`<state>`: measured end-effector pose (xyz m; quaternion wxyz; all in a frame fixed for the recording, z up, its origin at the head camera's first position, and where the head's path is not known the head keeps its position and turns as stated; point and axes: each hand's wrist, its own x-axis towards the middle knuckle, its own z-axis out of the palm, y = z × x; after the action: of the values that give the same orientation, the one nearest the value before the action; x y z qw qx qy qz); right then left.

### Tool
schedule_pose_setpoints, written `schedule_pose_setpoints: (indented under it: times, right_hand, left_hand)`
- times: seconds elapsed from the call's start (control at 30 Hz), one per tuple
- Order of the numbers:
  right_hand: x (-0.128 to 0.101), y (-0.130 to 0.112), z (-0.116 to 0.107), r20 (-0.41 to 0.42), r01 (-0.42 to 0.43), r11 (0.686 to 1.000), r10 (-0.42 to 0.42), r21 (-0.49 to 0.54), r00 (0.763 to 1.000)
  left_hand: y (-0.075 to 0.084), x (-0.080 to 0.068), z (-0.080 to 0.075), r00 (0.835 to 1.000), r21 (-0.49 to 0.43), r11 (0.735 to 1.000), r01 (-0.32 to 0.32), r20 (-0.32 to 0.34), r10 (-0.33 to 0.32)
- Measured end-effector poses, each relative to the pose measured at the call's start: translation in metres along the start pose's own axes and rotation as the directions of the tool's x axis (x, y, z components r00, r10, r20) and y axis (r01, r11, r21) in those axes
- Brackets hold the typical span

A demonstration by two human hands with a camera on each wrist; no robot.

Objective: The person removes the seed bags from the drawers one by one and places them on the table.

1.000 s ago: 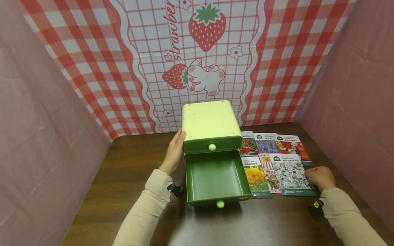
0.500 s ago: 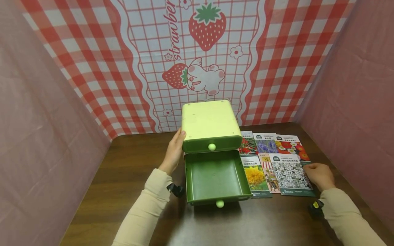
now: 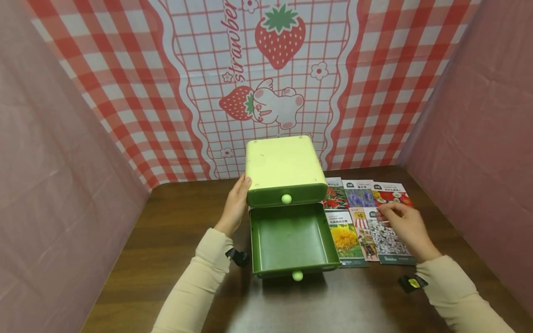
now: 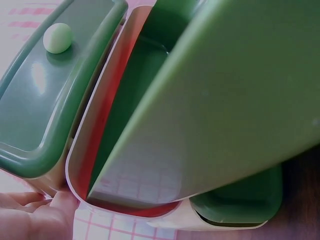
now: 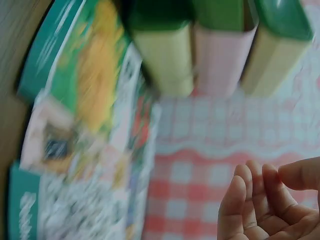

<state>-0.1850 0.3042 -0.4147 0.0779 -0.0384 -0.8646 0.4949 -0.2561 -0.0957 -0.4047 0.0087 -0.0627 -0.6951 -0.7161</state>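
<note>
A stacked drawer unit (image 3: 283, 159) with a pale yellow top and green drawer fronts stands mid-table. Its upper drawer is closed, while the green drawer (image 3: 291, 240) below is pulled out with nothing inside. My left hand (image 3: 234, 206) rests against the unit's left side; in the left wrist view its fingers (image 4: 62, 202) touch by the top tier's lower edge. Over the white-flower seed packet (image 3: 385, 240) hovers my right hand (image 3: 410, 229), covering part of it. Its thumb meets the index fingertip in the right wrist view, and nothing shows between them.
Left of the white-flower packet lie a pink illustrated card (image 3: 366, 245) and a sunflower seed packet (image 3: 344, 238). Behind them are packets with red (image 3: 335, 199), purple (image 3: 360, 198) and poppy flowers (image 3: 393, 198). A gingham cloth (image 3: 166, 115) hangs behind the table, with pink curtains beside it.
My right hand has moved from the white-flower packet's right edge left and up over its top. The packet has shifted slightly left. The left hand and the drawer unit have stayed put.
</note>
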Motion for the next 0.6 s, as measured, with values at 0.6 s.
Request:
schedule_pose_setpoints:
  times: [0.6]
  right_hand:
    - [-0.063, -0.074, 0.069, 0.248, 0.246, 0.947, -0.293, 0.205, 0.923]
  left_hand:
    - [0.001, 0.000, 0.000, 1.000, 0.008, 1.000, 0.000, -0.008, 0.000]
